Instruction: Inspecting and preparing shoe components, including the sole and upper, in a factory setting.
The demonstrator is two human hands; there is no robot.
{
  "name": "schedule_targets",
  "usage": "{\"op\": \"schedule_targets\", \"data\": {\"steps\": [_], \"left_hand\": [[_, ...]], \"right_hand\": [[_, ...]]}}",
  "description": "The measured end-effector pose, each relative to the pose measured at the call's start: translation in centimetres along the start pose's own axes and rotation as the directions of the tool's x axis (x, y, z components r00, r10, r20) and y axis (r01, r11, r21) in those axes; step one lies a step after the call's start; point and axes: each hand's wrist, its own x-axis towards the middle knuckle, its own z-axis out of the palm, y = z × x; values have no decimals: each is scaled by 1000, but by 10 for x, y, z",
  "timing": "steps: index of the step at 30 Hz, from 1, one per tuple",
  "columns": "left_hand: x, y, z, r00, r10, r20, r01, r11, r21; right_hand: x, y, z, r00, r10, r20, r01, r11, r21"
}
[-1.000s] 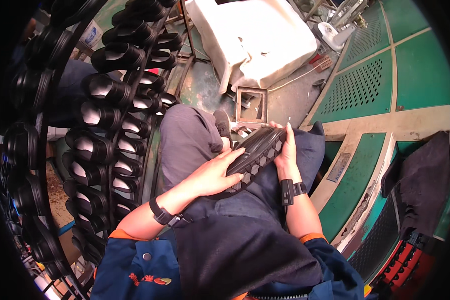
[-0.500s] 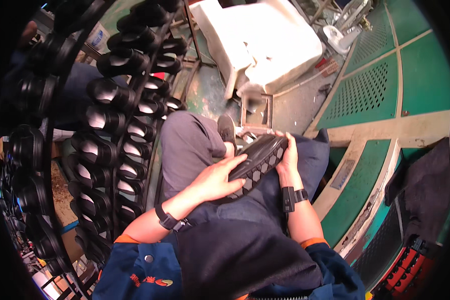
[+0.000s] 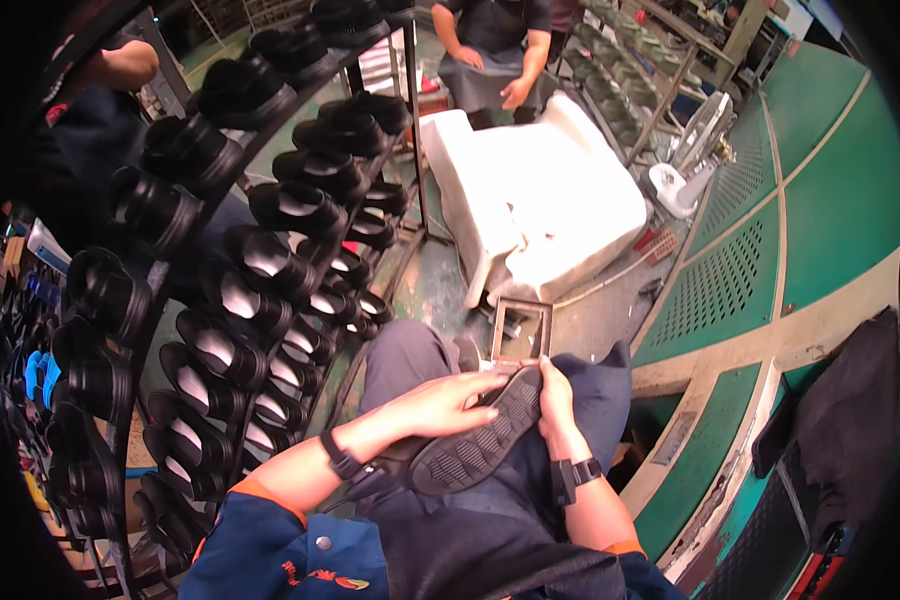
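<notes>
A black shoe (image 3: pixel 478 440) is turned sole up above my lap, its ridged dark tread facing me. My right hand (image 3: pixel 556 402) grips its far right end, with the thumb along the edge. On the left side, my left hand (image 3: pixel 450 403) holds the shoe by its edge, the thumb resting against the sole and the fingers stretched along the far side. The shoe's upper is mostly hidden beneath. Both wrists carry black straps.
Racks of black shoes (image 3: pixel 255 270) stand at my left. Ahead are a white-covered block (image 3: pixel 540 190) and a small metal frame (image 3: pixel 522 332). Green machine panels (image 3: pixel 725 275) line the right, with dark cloth (image 3: pixel 850 400) hanging there. One person (image 3: pixel 495 50) sits opposite; another stands behind the left rack.
The shoe has turned so its sole faces me more fully, and both hands have shifted with it. My view has tilted up, bringing the person opposite into sight.
</notes>
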Motion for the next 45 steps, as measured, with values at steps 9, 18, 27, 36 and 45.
{"op": "schedule_targets", "data": {"steps": [9, 18, 27, 36, 45], "left_hand": [[110, -77, 39, 880, -472, -51, 319, 667, -673], [127, -75, 61, 886, -423, 191, 328, 279, -903], [103, -65, 61, 915, -352, 199, 292, 235, -927], [91, -33, 39, 992, -124, 36, 99, 549, -830], [65, -23, 16, 979, -47, 197, 193, 508, -840]], "right_hand": [[11, -18, 10, 981, -10, 195, 32, 993, -111], [20, 1, 3, 975, -139, 174, 143, 990, -14], [-24, -26, 42, 970, -221, 97, 229, 970, -80], [-43, -35, 43, 920, -352, 171, 371, 923, -97], [11, -41, 8, 994, -106, 24, 98, 967, 235]]}}
